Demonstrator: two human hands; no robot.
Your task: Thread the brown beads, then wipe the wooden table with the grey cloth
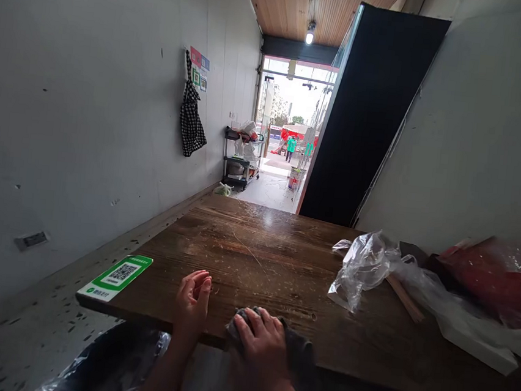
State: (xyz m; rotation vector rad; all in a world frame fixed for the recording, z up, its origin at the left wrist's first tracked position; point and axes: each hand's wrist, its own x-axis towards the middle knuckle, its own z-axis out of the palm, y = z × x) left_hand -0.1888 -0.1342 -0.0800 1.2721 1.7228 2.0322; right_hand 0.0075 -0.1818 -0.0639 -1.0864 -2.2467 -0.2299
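Under my right hand [261,342] is a dark grey cloth [298,351], pressed against the near edge of the wooden table [255,250]. The fingers curl over the bunched cloth, and a loose part of it spreads out to the right. My left hand [193,300] hovers or rests at the table's near edge, left of the cloth; contact with the wood is hard to tell. Its fingers are loosely bent, with a gap to the thumb and nothing held. A green and white QR code card [118,277] lies on the table's left corner.
Crumpled clear plastic bags [361,270] and a red bag [492,279] lie on the table's right side. Below the left edge stands a bin with a black liner [120,360]. A tall black cabinet [379,115] and a cart [236,162] are beyond.
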